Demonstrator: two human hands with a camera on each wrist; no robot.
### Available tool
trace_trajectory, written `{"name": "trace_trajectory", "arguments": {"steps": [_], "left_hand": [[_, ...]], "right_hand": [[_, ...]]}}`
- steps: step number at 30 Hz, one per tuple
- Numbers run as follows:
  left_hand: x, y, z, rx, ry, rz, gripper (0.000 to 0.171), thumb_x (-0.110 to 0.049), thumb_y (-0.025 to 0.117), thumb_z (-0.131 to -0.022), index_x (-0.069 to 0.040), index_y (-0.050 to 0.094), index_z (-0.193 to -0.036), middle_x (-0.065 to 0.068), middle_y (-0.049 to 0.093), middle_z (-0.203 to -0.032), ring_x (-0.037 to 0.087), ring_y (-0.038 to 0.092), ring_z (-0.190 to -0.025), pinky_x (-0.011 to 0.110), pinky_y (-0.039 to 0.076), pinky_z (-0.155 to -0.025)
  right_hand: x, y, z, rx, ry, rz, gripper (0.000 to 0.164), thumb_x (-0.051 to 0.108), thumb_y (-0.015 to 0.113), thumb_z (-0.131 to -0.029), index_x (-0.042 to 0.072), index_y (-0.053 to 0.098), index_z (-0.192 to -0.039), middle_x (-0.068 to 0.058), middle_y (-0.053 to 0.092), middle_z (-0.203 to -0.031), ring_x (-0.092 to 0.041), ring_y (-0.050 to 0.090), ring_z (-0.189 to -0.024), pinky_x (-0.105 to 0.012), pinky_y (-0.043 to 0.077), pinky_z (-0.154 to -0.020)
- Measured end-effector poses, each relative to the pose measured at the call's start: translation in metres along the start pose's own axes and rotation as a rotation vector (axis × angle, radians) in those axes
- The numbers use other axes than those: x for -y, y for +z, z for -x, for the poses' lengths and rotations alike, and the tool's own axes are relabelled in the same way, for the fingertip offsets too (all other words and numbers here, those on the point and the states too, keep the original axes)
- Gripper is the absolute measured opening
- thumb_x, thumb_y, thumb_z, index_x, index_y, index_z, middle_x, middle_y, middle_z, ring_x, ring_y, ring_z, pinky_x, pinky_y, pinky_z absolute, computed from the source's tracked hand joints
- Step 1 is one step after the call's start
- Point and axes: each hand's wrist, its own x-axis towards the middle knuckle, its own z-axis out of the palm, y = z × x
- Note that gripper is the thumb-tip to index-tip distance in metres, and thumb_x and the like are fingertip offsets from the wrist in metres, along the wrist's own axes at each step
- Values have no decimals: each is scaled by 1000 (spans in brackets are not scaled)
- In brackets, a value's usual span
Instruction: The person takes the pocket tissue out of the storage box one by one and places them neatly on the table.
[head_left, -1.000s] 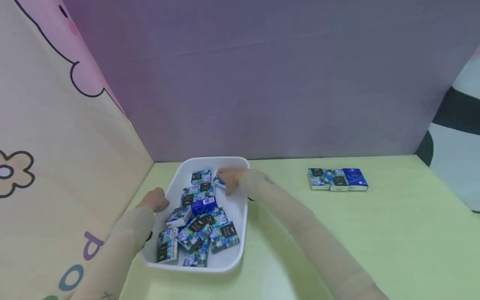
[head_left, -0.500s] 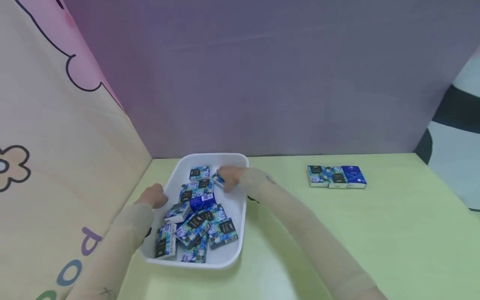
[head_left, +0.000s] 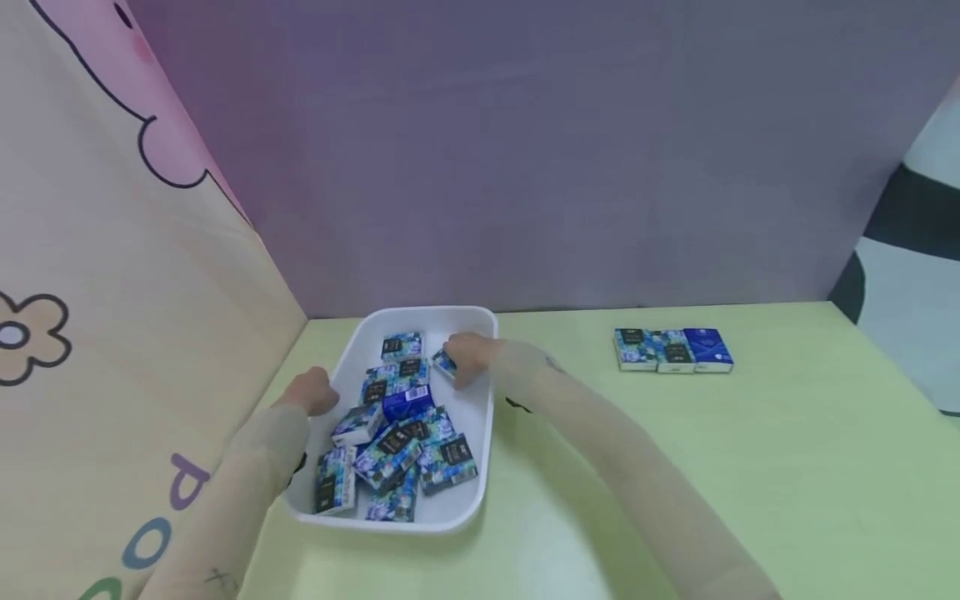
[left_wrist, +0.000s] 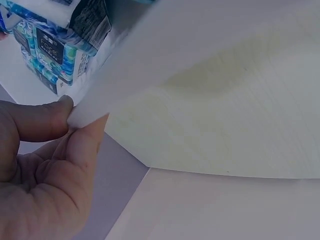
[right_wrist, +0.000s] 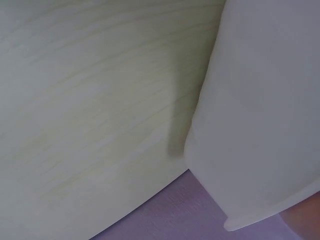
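A white plastic tub (head_left: pixel 482 442) holds several small tissue packs, most with a blue floral print. My left hand (head_left: pixel 311 392) pinches the tub's left rim; in the left wrist view the thumb lies on one side of the wall and the fingers (left_wrist: pixel 85 150) on the other. Reaching over the right rim, my right hand (head_left: pixel 470 358) grips a tissue pack (head_left: pixel 444 363) near the back right of the tub. Its fingertips are hidden. Only a sliver of the right hand (right_wrist: pixel 306 217) shows past the tub's wall in the right wrist view.
Three tissue packs lie side by side at the back right of the pale green table (head_left: pixel 750 467): two floral ones (head_left: pixel 675 352) and a plain dark blue one (head_left: pixel 708 350). A purple-grey wall (head_left: pixel 555 167) stands behind, and a printed panel (head_left: pixel 172 275) rises at the left.
My right hand has shifted slightly to the right inside the tub, and the tissue pack under its fingers has moved with it. The left hand stays on the rim.
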Motion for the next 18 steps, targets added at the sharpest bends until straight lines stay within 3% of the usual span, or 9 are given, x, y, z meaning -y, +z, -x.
{"name": "trace_trajectory", "arguments": {"steps": [6, 11, 14, 18], "left_hand": [[-2, 3, 0, -2, -22, 11, 29, -7, 48, -81, 14, 51, -101, 27, 57, -95, 36, 56, -87, 47, 48, -80], [-2, 3, 2, -5, -37, 30, 29, -7, 48, -81, 14, 51, -101, 27, 57, -95, 37, 57, -88, 47, 48, -80], [-1, 3, 2, 2, -40, 29, 30, -7, 48, -82, 14, 51, -102, 27, 57, -95, 37, 57, -88, 46, 48, -80], [0, 1, 1, 0, -30, 26, 30, -7, 48, -82, 14, 51, -103, 27, 57, -96, 37, 57, -88, 46, 48, -80]], "right_hand": [[3, 2, 5, 48, 37, -20, 58, 28, 72, -73, 6, 50, -121, -4, 54, -106, -15, 53, -94, -25, 47, -86], [5, 3, 1, 105, 42, -64, 73, 23, 71, -74, 5, 36, -136, -6, 51, -122, -17, 51, -109, -26, 44, -94], [5, 5, -4, 130, 60, -109, 79, 23, 71, -74, 6, 31, -140, -7, 49, -128, -18, 49, -114, -27, 43, -96], [5, 6, -6, 106, 84, -104, 76, 28, 73, -72, 8, 37, -136, -7, 51, -124, -18, 50, -112, -29, 43, -96]]}}
